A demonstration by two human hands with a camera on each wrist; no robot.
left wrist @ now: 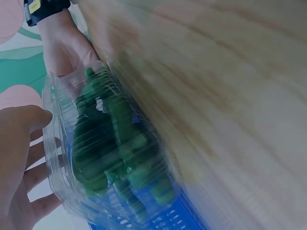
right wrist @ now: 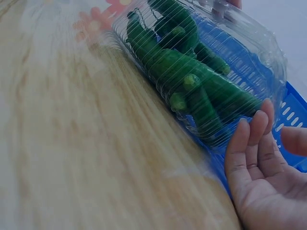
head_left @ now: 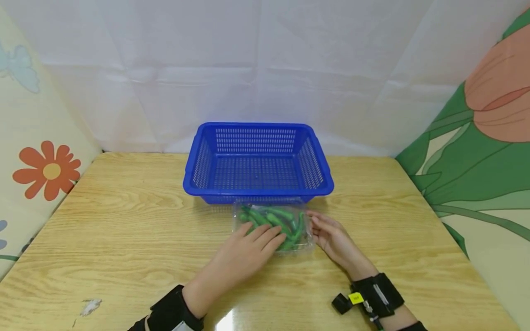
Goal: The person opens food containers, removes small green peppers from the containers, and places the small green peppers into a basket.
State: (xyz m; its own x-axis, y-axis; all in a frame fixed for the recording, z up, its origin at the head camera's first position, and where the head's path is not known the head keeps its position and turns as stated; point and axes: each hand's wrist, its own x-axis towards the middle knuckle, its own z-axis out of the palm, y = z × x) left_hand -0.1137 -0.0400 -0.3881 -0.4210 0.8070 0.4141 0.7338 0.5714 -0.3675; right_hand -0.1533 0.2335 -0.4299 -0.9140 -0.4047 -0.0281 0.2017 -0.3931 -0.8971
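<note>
A clear plastic box (head_left: 305, 247) of green peppers (head_left: 281, 223) lies on the table in front of the blue basket. In the head view my left hand (head_left: 252, 250) reaches over the box from the near left, with its fingers spread straight across the top. At the box's right side is my right hand (head_left: 333, 236), palm turned inward and fingers loosely bent. The right wrist view shows the right fingertips (right wrist: 261, 120) touching the end of the box, the thumb standing apart. In the left wrist view the left thumb (left wrist: 29, 117) touches the plastic edge.
Just behind the box stands a blue plastic basket (head_left: 258, 192) with slotted walls, nothing visible inside. The wooden table (head_left: 124, 220) ends at a white cloth backdrop (head_left: 256, 69). Painted panels with flowers flank both sides.
</note>
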